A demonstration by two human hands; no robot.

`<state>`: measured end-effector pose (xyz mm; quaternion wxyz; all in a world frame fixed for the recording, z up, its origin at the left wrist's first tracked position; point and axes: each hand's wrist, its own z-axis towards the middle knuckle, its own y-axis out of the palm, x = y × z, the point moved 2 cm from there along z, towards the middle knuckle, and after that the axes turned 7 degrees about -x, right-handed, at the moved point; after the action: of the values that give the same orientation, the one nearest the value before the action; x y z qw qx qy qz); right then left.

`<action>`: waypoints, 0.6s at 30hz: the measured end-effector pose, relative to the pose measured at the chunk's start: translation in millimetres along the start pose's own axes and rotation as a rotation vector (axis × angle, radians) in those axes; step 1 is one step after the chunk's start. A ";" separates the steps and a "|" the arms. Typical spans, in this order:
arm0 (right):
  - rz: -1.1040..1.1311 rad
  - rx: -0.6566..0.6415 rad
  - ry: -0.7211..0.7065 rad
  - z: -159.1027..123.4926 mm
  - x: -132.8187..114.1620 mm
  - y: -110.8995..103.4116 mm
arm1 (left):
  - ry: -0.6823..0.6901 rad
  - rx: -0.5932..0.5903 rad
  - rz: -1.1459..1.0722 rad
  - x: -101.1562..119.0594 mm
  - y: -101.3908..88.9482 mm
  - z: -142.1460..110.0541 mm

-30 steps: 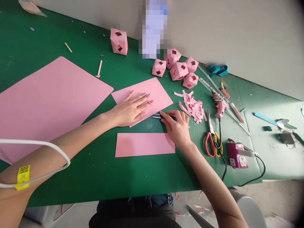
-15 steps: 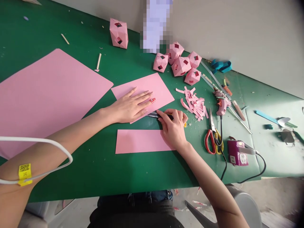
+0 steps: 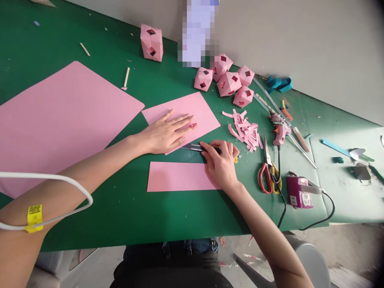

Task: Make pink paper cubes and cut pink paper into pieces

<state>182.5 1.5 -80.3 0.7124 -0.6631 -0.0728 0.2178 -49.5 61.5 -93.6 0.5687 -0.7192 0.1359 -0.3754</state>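
Observation:
My left hand [image 3: 165, 134] lies flat with its fingers spread on a pink sheet of paper [image 3: 198, 110] in the middle of the green table [image 3: 135, 216]. My right hand [image 3: 220, 160] is closed round a utility knife [image 3: 193, 147], whose blade lies along the near edge of that sheet. A cut pink strip [image 3: 177, 177] lies just in front, partly under my right wrist. A small red and white thing [image 3: 193, 126] rests on the sheet by my left fingertips.
A large pink sheet [image 3: 60, 120] covers the left. Several folded pink paper cubes [image 3: 228, 82] and a taller one [image 3: 151, 42] stand at the back. Pink scraps [image 3: 246, 130], a glue gun [image 3: 280, 134], scissors [image 3: 268, 170] and a purple socket [image 3: 298, 194] lie to the right.
My right hand has drawn the knife a little to the left along the sheet's edge. The view has shifted slightly; my left hand stays flat on the sheet.

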 end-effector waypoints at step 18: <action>0.003 0.043 -0.018 -5.6 -12.1 2.7 | -0.005 -0.010 0.005 -3.1 2.8 3.1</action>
<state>173.3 -8.5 -81.3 0.7257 -0.6456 -0.0733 0.2261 -48.8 64.8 -97.6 0.5662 -0.7226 0.1382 -0.3717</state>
